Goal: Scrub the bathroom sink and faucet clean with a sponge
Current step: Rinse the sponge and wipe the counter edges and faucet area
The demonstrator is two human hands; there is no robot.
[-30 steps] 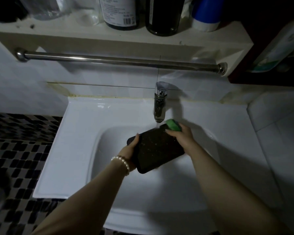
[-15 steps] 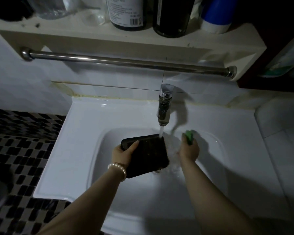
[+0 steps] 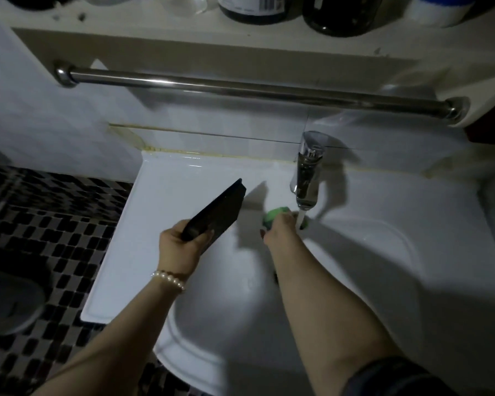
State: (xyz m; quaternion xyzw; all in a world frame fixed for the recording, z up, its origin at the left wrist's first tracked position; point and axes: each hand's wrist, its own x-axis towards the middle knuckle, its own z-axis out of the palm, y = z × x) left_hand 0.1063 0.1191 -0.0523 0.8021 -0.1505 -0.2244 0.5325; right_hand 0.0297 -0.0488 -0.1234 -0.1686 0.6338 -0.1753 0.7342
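A white sink (image 3: pixel 369 270) fills the middle of the view, with a chrome faucet (image 3: pixel 307 172) at its back running a thin stream of water. My right hand (image 3: pixel 279 228) grips a green sponge (image 3: pixel 275 214) just under the spout, in the stream. My left hand (image 3: pixel 183 244) holds a flat black tray (image 3: pixel 217 210) by its near end, tilted up over the sink's left deck.
A steel towel bar (image 3: pixel 240 88) runs across the wall above the faucet. A shelf (image 3: pixel 183 27) over it carries dark bottles (image 3: pixel 252 8) and a blue and white container (image 3: pixel 440 10). Black and white mosaic floor (image 3: pixel 40 224) lies to the left.
My left hand has lifted the black tray out of the water stream and swung it left over the sink deck. My right hand has brought the sponge under the spout.
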